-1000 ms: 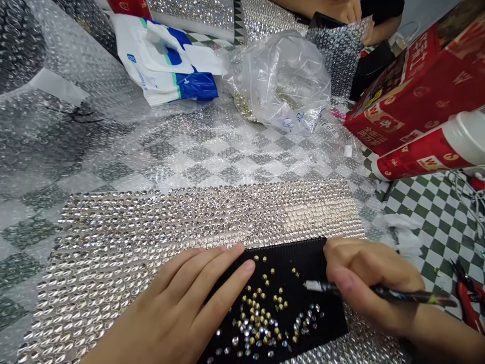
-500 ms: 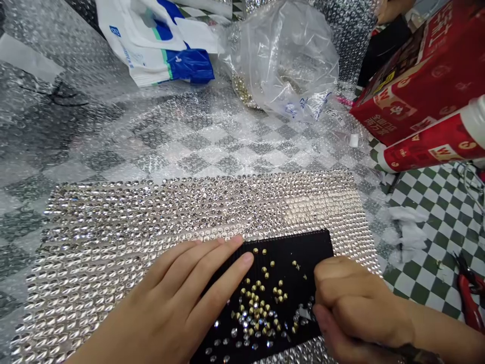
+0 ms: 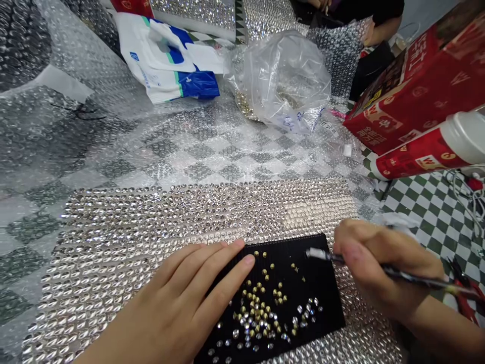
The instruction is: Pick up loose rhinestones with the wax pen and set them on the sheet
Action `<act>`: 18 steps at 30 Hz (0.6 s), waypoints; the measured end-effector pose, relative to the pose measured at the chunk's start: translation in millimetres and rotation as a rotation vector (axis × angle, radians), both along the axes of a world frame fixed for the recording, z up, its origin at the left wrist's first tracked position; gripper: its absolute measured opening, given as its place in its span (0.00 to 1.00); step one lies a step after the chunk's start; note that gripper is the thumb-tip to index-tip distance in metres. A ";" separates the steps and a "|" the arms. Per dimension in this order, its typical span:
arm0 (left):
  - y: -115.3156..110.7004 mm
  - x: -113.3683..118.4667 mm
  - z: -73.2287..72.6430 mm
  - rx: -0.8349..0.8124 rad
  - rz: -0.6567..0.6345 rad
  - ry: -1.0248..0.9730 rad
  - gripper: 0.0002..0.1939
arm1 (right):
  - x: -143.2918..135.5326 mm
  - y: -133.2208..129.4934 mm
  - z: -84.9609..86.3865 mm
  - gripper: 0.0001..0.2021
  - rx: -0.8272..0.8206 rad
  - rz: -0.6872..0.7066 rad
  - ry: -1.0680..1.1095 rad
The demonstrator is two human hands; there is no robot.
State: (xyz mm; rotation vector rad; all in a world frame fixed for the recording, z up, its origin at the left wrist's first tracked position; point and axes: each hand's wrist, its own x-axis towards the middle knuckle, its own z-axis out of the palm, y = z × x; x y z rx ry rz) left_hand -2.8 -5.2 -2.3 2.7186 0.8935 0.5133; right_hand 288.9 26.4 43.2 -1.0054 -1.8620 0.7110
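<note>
A black ridged tray (image 3: 322, 283) lies on a sheet covered with rows of rhinestones (image 3: 113, 258). Loose gold-backed and clear stones (image 3: 261, 313) are scattered over the tray's lower middle. My left hand (image 3: 182, 298) lies flat with fingers stretched, its fingertips on the tray's upper left edge. To the right of the tray, my right hand (image 3: 382, 268) is closed round a thin dark pen-like tool (image 3: 409, 277), whose pale tip hangs over the tray's upper right part. A patch of pale stones (image 3: 318, 210) shows on the sheet above the tray.
Bubble wrap (image 3: 170, 146) covers the checkered table. Behind are a wipes packet (image 3: 166, 60) and a clear plastic bag with stones (image 3: 284, 81). At right stand a red bag (image 3: 417, 86), a red cup (image 3: 424, 151) and red-handled pliers (image 3: 464, 298). Another person's arm shows at the top right.
My right hand has risen and moved right from the tray's right edge, and the tool now shows in it. The view has shifted slightly. My left hand stays on the tray.
</note>
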 end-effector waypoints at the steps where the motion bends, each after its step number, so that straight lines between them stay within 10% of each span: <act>1: 0.1 -0.1 -0.1 0.002 0.001 -0.005 0.43 | -2.2 7.2 -3.0 0.18 0.045 -0.031 -0.015; 18: 0.1 0.2 2.1 0.021 0.006 -0.003 0.42 | -3.2 26.1 -10.5 0.19 0.120 -0.031 -0.138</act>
